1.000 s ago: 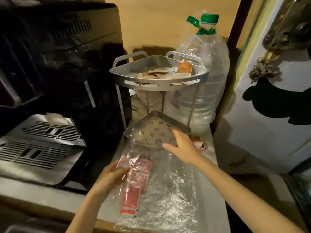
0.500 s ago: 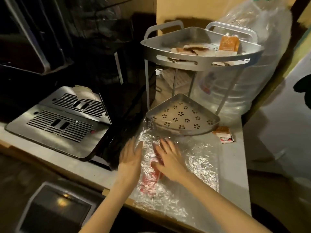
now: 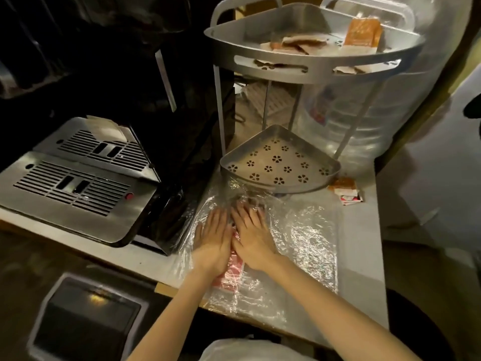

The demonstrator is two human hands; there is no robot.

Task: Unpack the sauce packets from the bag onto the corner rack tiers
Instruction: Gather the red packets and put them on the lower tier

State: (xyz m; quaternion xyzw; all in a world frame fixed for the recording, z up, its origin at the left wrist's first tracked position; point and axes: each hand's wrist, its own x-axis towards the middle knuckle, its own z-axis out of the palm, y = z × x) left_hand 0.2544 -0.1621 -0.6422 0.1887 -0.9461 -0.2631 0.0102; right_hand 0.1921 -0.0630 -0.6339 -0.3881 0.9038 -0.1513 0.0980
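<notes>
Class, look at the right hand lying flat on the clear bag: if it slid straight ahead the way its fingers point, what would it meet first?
Probably the front rim of the rack's lower tier, just beyond the right hand; depth is uncertain.

Left hand: bare left hand (image 3: 212, 241), no glove, ring or watch to be seen.
Right hand: bare right hand (image 3: 251, 237), no glove, ring or watch either.
Forearms: both bare from wrist to the lower frame edge; no sleeve or cuff shows.
Fingernails: short; detail too blurred to tell more.
Clothing: a pale, whitish fabric piece (image 3: 250, 349) at the bottom edge, between the forearms.
</notes>
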